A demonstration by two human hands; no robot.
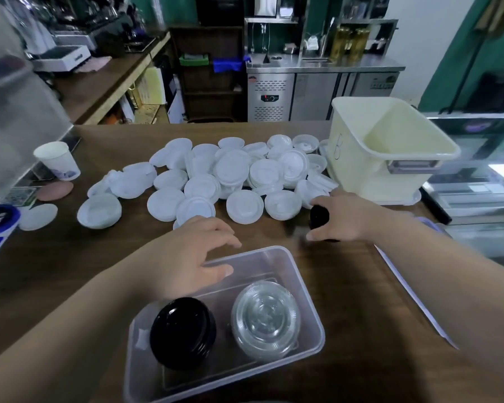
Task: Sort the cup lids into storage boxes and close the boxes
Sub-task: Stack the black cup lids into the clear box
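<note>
White lids: a loose heap of round white plastic cup lids (233, 173) is lying across the middle of the brown wooden table (346, 286), some dome up and some flipped over.
Clear box: a clear rectangular plastic storage box (268, 263) is sitting open at the near edge. It is holding a stack of black round lids (182, 330) on its left and a stack of clear round lids (265, 318) on its right.
Cream bin: a tall cream plastic bin (358, 170) is standing open at the far right, just beside the heap.
Writing: a hand-drawn "B" is showing on the bin's wall. The print on the white paper cup (57, 159) at the left is too blurred to read.
Left hand: the left hand (192, 251) is hanging over the box's far left corner with its fingers loosely spread, holding nothing.
Right hand: the right hand (344, 218) is gripping a black lid (319, 217) between thumb and fingers, near the bin's foot.
Hidden: the fingers are covering part of the black lid, so it cannot be told whether there is one lid or several. The picture's bottom edge is cutting off the box's near side.
</note>
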